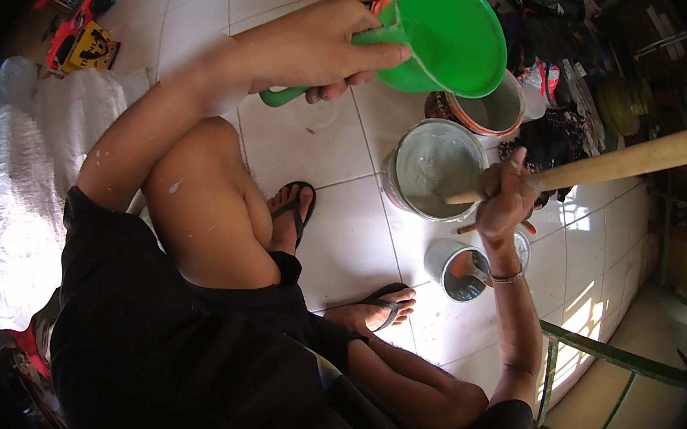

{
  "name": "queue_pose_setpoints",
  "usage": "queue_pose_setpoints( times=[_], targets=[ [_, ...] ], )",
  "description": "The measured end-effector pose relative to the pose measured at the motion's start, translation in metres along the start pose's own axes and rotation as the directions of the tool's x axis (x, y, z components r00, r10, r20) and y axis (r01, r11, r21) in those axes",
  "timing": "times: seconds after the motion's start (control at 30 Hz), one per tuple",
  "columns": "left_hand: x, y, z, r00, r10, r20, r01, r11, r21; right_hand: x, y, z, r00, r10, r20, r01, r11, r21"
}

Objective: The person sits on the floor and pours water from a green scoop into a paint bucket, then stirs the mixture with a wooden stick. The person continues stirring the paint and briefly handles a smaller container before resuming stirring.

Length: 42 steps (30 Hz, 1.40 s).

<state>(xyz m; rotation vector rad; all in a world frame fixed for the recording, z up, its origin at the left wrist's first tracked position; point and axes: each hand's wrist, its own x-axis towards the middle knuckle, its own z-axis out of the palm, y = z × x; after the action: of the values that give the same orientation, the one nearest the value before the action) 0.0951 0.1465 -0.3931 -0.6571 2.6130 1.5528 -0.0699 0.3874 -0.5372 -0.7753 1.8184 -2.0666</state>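
My left hand (317, 45) is closed round the handle of a green plastic dipper (465, 37). The dipper is tilted, its wide mouth facing up and to the right, held above the floor near the buckets. A thick wooden stick (643, 157) passes through my right hand (506, 200), which grips it low down. The stick's lower end dips into a round bucket (394, 182) holding a wet grey mix (438, 165). A forefinger of that hand points upward along the stick.
Beyond the bucket stands another with an orange rim (498, 132). A small pail (437, 259) with dark contents sits nearer me. White sacks (27, 187) lie at left, a green metal frame (617, 353) stands at right, and clutter fills the far right. My sandalled feet rest on white tiles (326, 131).
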Motion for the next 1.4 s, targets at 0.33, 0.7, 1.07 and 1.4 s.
queue_pose_setpoints(
  times=[0.33,0.7,1.07,1.4],
  targets=[
    [0.0,-0.002,-0.001,1.0,0.018,0.011,-0.018,1.0,-0.001,0.026,0.012,-0.008,0.974,-0.223,-0.024,0.221,0.972,-0.076],
    [0.003,0.001,-0.003,0.998,0.008,0.059,-0.009,1.0,0.029,0.028,0.012,0.0,0.975,-0.183,-0.126,0.217,0.903,0.37],
    [0.003,-0.002,-0.001,1.0,-0.002,0.01,0.002,1.0,0.017,0.019,0.016,-0.009,0.988,0.003,-0.153,0.056,0.924,0.378],
    [0.002,0.002,-0.005,0.999,-0.032,0.012,0.032,0.999,0.002,0.019,0.006,-0.027,0.976,-0.038,-0.217,0.072,0.985,0.155]
  ],
)
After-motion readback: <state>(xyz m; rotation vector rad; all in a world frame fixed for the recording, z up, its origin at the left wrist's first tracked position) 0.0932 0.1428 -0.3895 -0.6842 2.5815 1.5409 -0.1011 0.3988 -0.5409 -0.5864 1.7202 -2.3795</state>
